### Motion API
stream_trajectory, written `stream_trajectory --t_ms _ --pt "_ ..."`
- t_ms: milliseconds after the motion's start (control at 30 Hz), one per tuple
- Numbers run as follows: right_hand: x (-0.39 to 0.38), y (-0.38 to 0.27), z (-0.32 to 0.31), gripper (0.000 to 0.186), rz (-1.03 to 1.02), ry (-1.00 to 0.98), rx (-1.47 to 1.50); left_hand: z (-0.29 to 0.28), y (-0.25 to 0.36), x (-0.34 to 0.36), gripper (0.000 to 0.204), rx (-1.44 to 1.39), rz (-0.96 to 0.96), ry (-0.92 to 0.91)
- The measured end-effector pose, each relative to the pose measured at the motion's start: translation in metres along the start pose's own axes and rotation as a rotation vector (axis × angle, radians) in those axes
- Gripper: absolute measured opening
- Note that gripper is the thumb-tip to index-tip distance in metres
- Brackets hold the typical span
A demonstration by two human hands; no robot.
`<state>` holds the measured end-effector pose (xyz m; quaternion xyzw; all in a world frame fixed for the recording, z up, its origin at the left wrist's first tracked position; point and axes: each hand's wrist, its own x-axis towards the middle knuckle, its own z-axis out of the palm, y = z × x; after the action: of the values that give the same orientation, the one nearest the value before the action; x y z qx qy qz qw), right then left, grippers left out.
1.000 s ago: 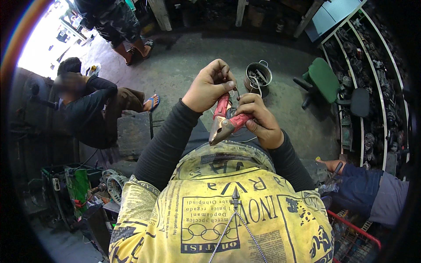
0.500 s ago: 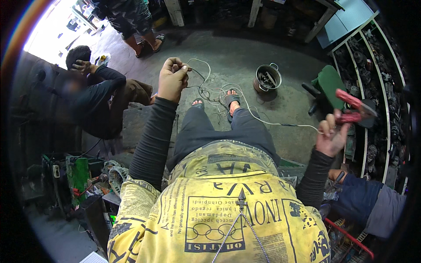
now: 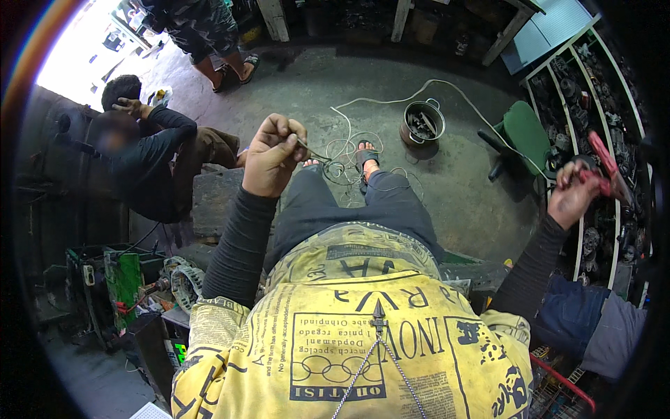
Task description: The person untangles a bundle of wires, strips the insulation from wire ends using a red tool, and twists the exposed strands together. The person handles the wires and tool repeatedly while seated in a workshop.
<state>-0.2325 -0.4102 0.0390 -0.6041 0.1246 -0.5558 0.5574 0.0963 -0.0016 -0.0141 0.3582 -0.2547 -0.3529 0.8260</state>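
Observation:
My left hand (image 3: pixel 273 155) is raised on the left, thumb and fingertips pinching the end of a thin cable (image 3: pixel 315 152). From there the cable droops into loose loops (image 3: pixel 342 164) around my sandalled feet. Out at the far right, my right hand (image 3: pixel 574 195) is closed around red-handled pliers (image 3: pixel 606 157), with their jaws pointing away to the right and their handles spread apart. A pale length of cable (image 3: pixel 457 85) also runs to my right hand, arching over the floor past the metal pot (image 3: pixel 407 131). How the fingers grip that cable is hard to make out.
Metal parts lie inside the pot. A green chair (image 3: pixel 527 136) stands before shelves (image 3: pixel 583 91) crowded with parts. A seated person (image 3: pixel 150 160) is at left, beside a wooden block (image 3: pixel 215 204); another person (image 3: pixel 192 35) stands beyond. Round metal housing (image 3: pixel 184 283) lies lower left.
My right hand has swung outward to the right with the pliers, and the pale cable now arcs past the far side of the pot. My left hand has shifted slightly nearer, still pinching the cable.

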Motion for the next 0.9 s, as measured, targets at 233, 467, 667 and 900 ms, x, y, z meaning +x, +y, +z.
stream_trajectory --t_ms 233,467,667,900 --pt "0.021 0.042 0.121 0.037 0.034 -0.179 0.155 0.035 0.004 -0.009 0.015 -0.017 -0.031 0.114" --pt "0.010 0.085 0.223 0.040 0.086 -0.369 0.241 0.053 0.016 -0.023 0.016 -0.007 -0.050 0.179" --pt "-0.012 0.121 0.299 0.031 0.001 -0.681 0.048 0.065 0.021 -0.035 0.021 -0.016 -0.053 0.228" --pt "-0.054 0.146 0.361 0.025 0.483 -0.784 -0.064 0.067 0.022 -0.043 0.021 -0.023 -0.078 0.235"
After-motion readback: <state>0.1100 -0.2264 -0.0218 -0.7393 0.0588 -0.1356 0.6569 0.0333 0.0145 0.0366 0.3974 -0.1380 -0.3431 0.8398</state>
